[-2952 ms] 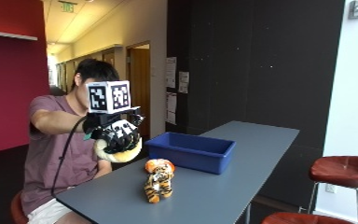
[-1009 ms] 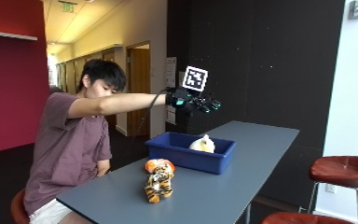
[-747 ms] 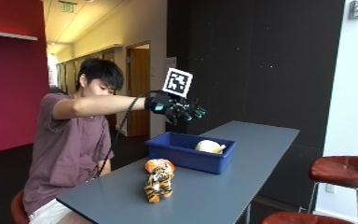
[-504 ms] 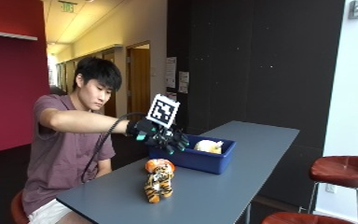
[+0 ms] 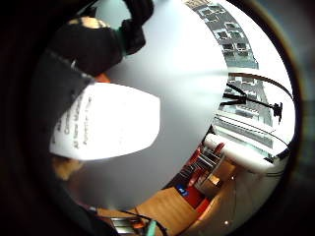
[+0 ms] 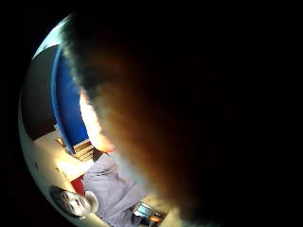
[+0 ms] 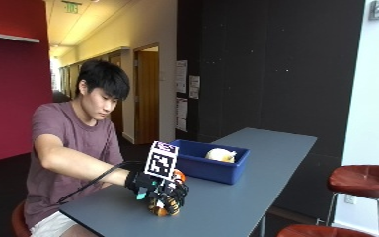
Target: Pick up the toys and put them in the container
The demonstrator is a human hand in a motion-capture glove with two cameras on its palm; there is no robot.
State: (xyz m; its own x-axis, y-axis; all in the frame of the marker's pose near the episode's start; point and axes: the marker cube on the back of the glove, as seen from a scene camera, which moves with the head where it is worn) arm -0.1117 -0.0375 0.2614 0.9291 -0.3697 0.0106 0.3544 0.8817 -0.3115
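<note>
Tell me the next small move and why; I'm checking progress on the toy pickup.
Probably lift the tiger clear of the table and carry it to the bin. The gloved right hand is wrapped over it, its fur fills the thumb-side palm view, and one toy already lies in the bin.

Seated at the table, I wear a maroon short-sleeved T-shirt (image 7: 61, 136) and pale shorts (image 7: 50, 224). My right hand (image 7: 160, 190) is covered by a black glove with a small teal-green patch at the wrist edge. In the palm views, the glove's black fabric and a white printed label (image 5: 106, 123) fringe the frame.
</note>
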